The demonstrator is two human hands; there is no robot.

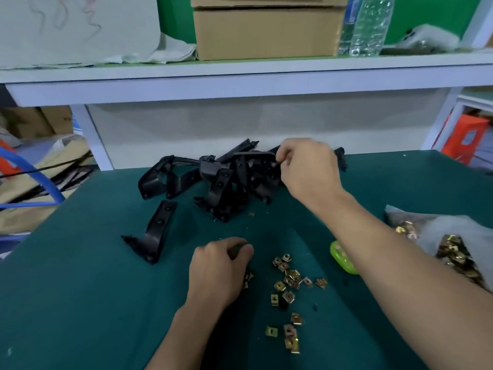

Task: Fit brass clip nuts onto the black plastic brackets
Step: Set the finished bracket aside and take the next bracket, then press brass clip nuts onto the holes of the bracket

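A heap of black plastic brackets (221, 180) lies at the back of the green mat. My right hand (306, 169) reaches into the heap and grips the top bar of one black bracket (254, 154). A single bracket (153, 233) lies apart at the front left. Several loose brass clip nuts (289, 281) are scattered on the mat near the front. My left hand (218, 271) rests on the mat just left of them with its fingers curled; a few nuts show at its edge, and whether it holds any is hidden.
A clear bag of brass clip nuts (453, 252) lies at the right edge, partly behind my right forearm. A small green plastic object (342, 259) sits beside that arm. A white shelf (240, 84) with a cardboard box (266, 33) overhangs the table's back.
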